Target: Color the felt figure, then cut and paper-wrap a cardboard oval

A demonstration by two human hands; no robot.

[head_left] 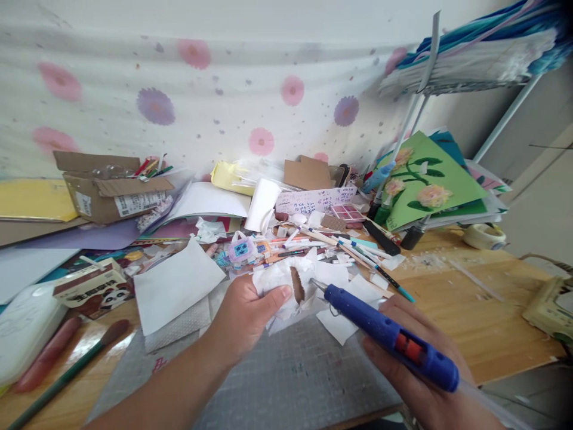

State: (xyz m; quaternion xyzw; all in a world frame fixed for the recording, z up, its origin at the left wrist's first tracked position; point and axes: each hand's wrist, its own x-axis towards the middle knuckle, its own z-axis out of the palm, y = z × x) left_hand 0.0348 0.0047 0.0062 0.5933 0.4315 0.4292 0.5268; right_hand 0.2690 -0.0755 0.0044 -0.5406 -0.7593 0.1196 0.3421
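My left hand [250, 310] grips a crumpled white paper piece [275, 279], thumb on top. A gap in the paper shows a brown, cardboard-like strip [297, 285]. In my right hand [416, 352] is a blue hot glue gun [367, 316], its fingers wrapped round from below. The gun points left, and its metal tip is at the right edge of the paper piece; whether they touch I cannot tell. Beneath both hands lies a grey cutting mat [290, 370]. Loose white paper sheets [179, 283] lie around the held piece.
Behind my hands is a heap of pens and brushes [344, 245]. On the left stand a panda-printed carton [96, 289] and a cardboard box [111, 188]; a long green-handled brush [76, 373] lies in front. At right are a tape roll [484, 236] and green card with paper flowers [430, 179].
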